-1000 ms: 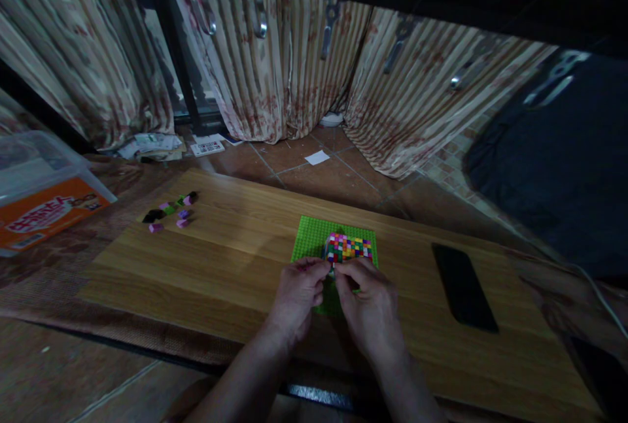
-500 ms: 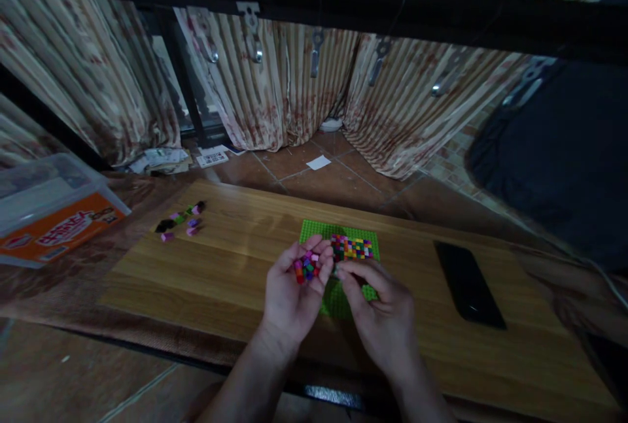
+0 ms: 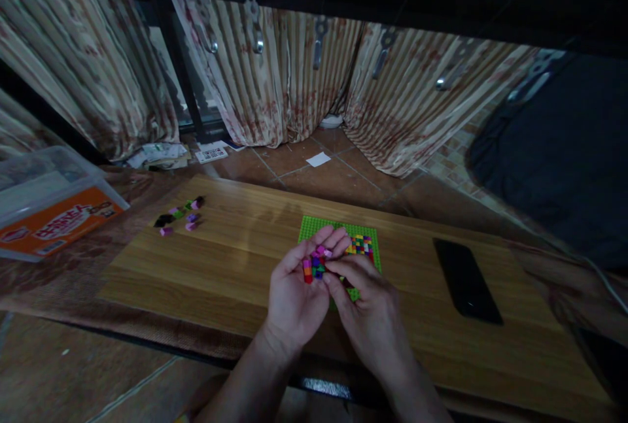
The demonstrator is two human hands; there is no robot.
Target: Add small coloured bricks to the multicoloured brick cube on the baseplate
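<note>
My left hand (image 3: 297, 292) is turned palm up with its fingers a little curled, cradling several small toy bricks (image 3: 316, 266) in pink, purple, green, orange and red. Thumb and forefinger of my right hand (image 3: 367, 299) pinch together at the edge of that pile; what sits between the fingertips is too small to make out. Under and behind both hands lies a green studded baseplate (image 3: 318, 221). A patch of multicoloured bricks (image 3: 362, 245) is set on it, partly covered by my hands.
Several loose pieces (image 3: 179, 212) lie at the left of the wooden board (image 3: 220, 272). A black phone-like slab (image 3: 466, 279) rests on the right. Beyond the board's left end stands a clear box (image 3: 73, 214) with an orange label. Striped curtains (image 3: 255, 96) hang behind.
My right hand has come left from over the baseplate to the bricks in my left palm. My left hand has shifted slightly right, covering more of the set bricks.
</note>
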